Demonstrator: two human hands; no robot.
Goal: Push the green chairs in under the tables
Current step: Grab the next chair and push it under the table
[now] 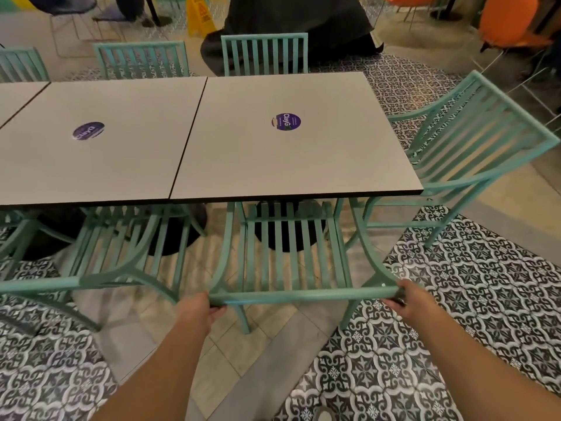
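A green slatted chair (291, 253) stands in front of me with its seat partly under the near edge of the grey table (273, 165). My left hand (198, 308) grips the left end of its top rail, and my right hand (408, 299) grips the right end. Another green chair (473, 147) stands at the table's right end, angled and out from under it. To the left, a further green chair (121, 247) sits partly beneath the neighbouring table (91, 165).
Two green chairs (264, 53) (141, 60) stand along the far side of the tables. A person in dark clothing (297, 22) stands behind them, by a yellow wet-floor sign (198, 13). Orange chairs (510, 22) are at the far right. Patterned tiles cover the floor.
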